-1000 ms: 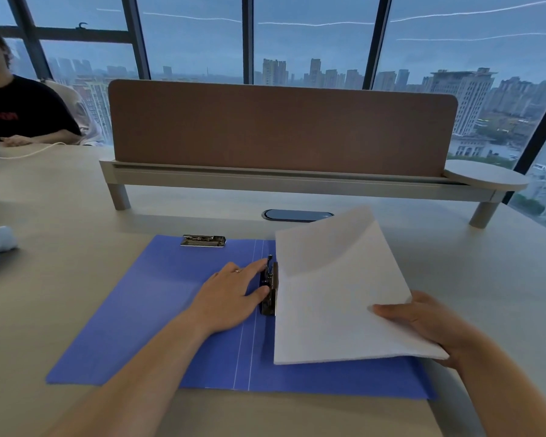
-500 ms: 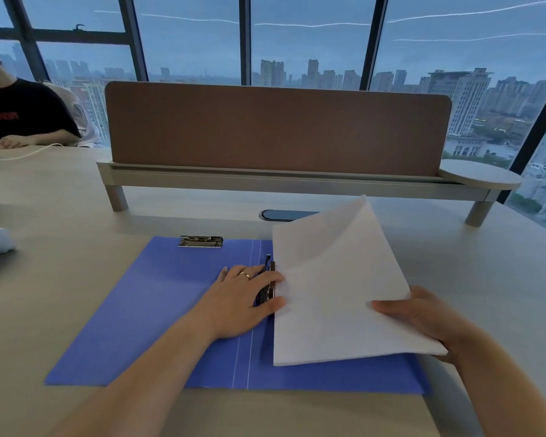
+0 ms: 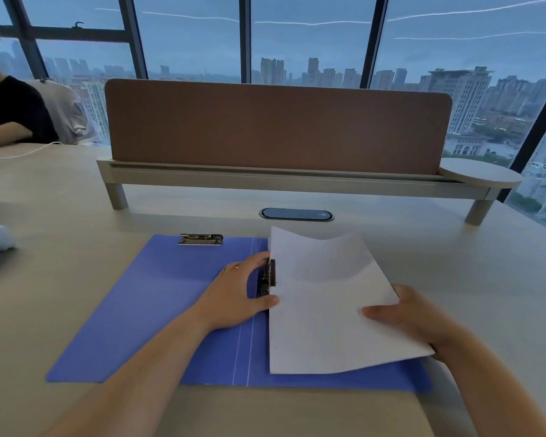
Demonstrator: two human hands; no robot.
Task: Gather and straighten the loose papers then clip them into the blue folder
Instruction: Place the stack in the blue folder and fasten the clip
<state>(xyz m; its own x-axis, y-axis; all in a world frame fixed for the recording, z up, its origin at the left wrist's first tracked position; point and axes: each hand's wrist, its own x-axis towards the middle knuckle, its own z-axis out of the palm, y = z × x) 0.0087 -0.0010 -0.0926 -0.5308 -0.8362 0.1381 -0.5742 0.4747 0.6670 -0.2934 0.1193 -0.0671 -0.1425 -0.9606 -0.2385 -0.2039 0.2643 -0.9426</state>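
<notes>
Gripping the clip, left hand; right hand pinches papers over blue folder.

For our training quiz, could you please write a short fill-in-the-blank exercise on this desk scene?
1. The open folder lying on the desk is ____ in colour.
2. The stack of papers is held at its outer edge by the ____ hand.
3. The left hand rests at the folder's spine ____.

Missing words: blue; right; clip
</notes>
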